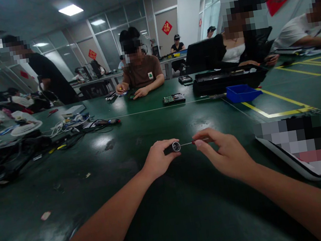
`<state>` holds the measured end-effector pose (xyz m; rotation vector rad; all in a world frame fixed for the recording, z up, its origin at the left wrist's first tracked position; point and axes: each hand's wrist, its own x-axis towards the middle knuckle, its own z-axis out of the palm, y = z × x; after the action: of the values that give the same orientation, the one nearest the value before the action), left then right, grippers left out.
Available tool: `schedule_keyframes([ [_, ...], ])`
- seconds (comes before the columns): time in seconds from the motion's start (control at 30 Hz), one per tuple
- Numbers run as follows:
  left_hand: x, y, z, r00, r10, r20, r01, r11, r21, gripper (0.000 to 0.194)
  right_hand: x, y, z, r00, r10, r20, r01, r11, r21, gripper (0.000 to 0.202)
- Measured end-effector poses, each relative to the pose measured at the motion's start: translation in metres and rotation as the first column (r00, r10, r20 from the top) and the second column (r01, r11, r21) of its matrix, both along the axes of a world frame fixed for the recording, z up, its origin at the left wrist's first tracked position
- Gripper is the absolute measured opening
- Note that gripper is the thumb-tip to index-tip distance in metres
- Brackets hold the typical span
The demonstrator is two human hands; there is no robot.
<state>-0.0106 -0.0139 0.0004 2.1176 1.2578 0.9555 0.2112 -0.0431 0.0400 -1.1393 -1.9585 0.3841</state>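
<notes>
My left hand [158,160] is closed around a short black cylinder with a silver ring at its end [176,146], which looks like a small flashlight. The ringed end is turned toward me and slightly right. Between the fingertips of my right hand [224,152] is a slim screwdriver [193,143] with a thin metal shaft and a bit of red on its handle. Its shaft points left and its tip reaches the ringed end; I cannot tell how far it goes in. Both hands are above the green table [150,210], and my right fingers cover most of the handle.
Ahead are a hard drive with a green board [173,98], another drive [185,79], a blue bin [242,93] and a long black casing [228,81]. Cables [26,150] are heaped at left. A screen [309,150] stands at right. Co-workers sit across the table.
</notes>
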Motion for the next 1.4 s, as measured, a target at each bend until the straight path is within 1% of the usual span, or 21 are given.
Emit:
schedule_keyframes([
  [0.1, 0.001, -0.001, 0.001, 1.000, -0.006, -0.008, 0.006, 1.000, -0.006, 0.038, 0.000, 0.000, 0.000, 0.996, -0.080, 0.034, 0.081, 0.996, -0.042, 0.031],
  [0.17, 0.002, -0.001, 0.001, 1.000, -0.006, -0.008, 0.006, 1.000, -0.008, 0.038, 0.000, 0.001, -0.001, 0.995, -0.099, 0.035, 0.100, 0.994, -0.034, 0.031],
  [0.3, 0.001, 0.001, -0.002, 1.000, 0.004, 0.018, -0.003, 1.000, -0.012, 0.040, 0.000, 0.002, -0.004, 0.999, -0.044, 0.018, 0.044, 0.999, 0.026, 0.028],
  [0.4, 0.000, 0.002, -0.003, 1.000, 0.008, 0.013, -0.008, 1.000, -0.013, 0.040, 0.002, 0.003, -0.005, 1.000, -0.003, 0.015, 0.003, 1.000, 0.000, 0.029],
  [0.53, 0.001, 0.002, -0.003, 1.000, 0.001, -0.013, -0.001, 1.000, -0.006, 0.040, 0.002, 0.004, -0.003, 0.999, -0.052, 0.016, 0.053, 0.996, -0.073, 0.036],
  [0.6, 0.001, 0.001, -0.003, 1.000, 0.004, -0.004, -0.004, 1.000, -0.003, 0.040, 0.001, 0.005, -0.004, 0.998, -0.060, 0.005, 0.060, 0.994, -0.095, 0.035],
  [0.77, 0.000, 0.003, -0.003, 0.998, 0.022, 0.051, -0.021, 1.000, -0.019, 0.041, 0.001, 0.005, -0.008, 0.999, -0.018, -0.035, 0.016, 0.998, -0.062, 0.027],
  [0.87, 0.000, 0.003, -0.003, 0.999, 0.028, 0.032, -0.028, 0.999, -0.018, 0.041, 0.002, 0.004, -0.008, 0.998, -0.007, -0.058, 0.002, 0.997, -0.076, 0.023],
  [0.97, 0.001, 0.002, -0.002, 1.000, 0.012, -0.010, -0.012, 1.000, -0.010, 0.039, 0.002, 0.004, -0.007, 0.997, -0.047, -0.060, 0.042, 0.995, -0.085, 0.029],
  [1.07, 0.001, 0.001, -0.002, 1.000, 0.000, -0.021, 0.000, 1.000, -0.001, 0.038, 0.001, 0.005, -0.007, 0.994, -0.083, -0.070, 0.076, 0.993, -0.087, 0.026],
  [1.17, 0.001, 0.002, -0.001, 1.000, 0.019, 0.000, -0.019, 1.000, -0.001, 0.040, 0.000, 0.007, -0.010, 0.987, -0.083, -0.137, 0.071, 0.993, -0.093, 0.020],
  [1.27, 0.001, 0.002, 0.000, 1.000, 0.029, 0.003, -0.029, 1.000, -0.001, 0.040, -0.001, 0.008, -0.013, 0.968, -0.083, -0.238, 0.056, 0.991, -0.120, 0.020],
  [1.4, 0.002, 0.000, 0.001, 0.999, 0.025, -0.022, -0.025, 1.000, 0.006, 0.039, -0.003, 0.011, -0.014, 0.912, -0.074, -0.403, -0.002, 0.983, -0.186, 0.024],
])
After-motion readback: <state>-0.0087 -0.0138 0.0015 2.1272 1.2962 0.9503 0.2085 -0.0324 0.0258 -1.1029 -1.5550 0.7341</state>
